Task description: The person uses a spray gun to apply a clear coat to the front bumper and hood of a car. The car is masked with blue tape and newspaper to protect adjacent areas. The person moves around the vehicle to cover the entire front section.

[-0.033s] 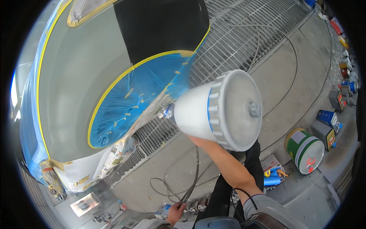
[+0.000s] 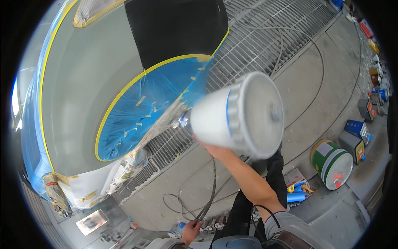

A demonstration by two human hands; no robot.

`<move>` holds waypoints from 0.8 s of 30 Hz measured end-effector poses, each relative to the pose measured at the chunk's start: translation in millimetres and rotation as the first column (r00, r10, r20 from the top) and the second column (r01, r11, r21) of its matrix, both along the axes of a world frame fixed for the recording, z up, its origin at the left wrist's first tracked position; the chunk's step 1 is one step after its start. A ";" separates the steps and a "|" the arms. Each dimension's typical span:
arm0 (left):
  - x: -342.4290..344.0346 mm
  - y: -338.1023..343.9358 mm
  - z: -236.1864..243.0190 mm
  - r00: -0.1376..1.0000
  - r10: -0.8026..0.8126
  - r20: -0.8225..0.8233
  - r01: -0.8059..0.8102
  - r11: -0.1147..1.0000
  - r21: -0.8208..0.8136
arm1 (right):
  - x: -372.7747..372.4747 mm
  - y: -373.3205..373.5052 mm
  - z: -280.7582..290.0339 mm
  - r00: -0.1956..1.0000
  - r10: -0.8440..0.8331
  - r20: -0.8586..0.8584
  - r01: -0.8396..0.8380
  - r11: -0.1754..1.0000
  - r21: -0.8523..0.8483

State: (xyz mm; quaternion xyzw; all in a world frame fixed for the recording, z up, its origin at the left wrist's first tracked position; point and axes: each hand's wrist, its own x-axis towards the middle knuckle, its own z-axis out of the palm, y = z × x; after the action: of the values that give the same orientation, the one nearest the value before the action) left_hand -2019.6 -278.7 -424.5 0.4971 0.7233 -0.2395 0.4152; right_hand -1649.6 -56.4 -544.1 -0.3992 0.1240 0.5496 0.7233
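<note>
My right hand is closed round a paint spray gun, mostly hidden behind its large white cup. The cup lies tilted, its ribbed lid towards me and blurred by motion. The gun's metal neck points at a car body panel, grey with a black section. Yellow tape borders the blue masking film in the panel's rounded opening. Low down, my left hand grips a dark hose, which rises towards the gun.
A metal floor grate runs beside the car, with a loose hose across it and the concrete. To the right stand a green and white drum, a grey can and a blue can. A box of tape rolls lies near my legs.
The spray gun's cup and my right hand have shifted slightly left and up, and the lid has become blurred. My left hand stays on the hose.
</note>
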 end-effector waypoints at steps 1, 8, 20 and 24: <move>-2.2 1.5 -2.1 1.000 -0.019 0.010 0.019 1.000 0.019 | 0.7 -6.9 -29.8 0.953 0.189 0.234 -0.185 0.982 -0.040; -18.8 -10.8 -21.6 0.999 0.038 -0.033 -0.037 0.998 0.043 | 36.7 18.1 -152.7 0.972 -0.224 0.072 0.224 0.974 -0.005; -6.3 -31.0 -40.2 0.993 0.014 0.119 -0.036 0.981 0.189 | 100.4 -13.3 -159.8 0.819 -0.111 0.562 0.272 0.939 -0.211; 32.8 -21.2 -9.8 0.961 -0.020 0.275 -0.023 0.988 0.153 | 76.0 -90.9 -50.1 -0.011 0.076 0.997 -0.065 0.995 -0.077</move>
State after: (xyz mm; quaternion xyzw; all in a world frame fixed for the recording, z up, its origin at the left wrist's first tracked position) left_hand -1986.9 -299.9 -434.4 0.5559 0.6752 -0.1110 0.4720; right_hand -1573.6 -147.3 -594.1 -0.6798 -0.4435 0.1390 0.5674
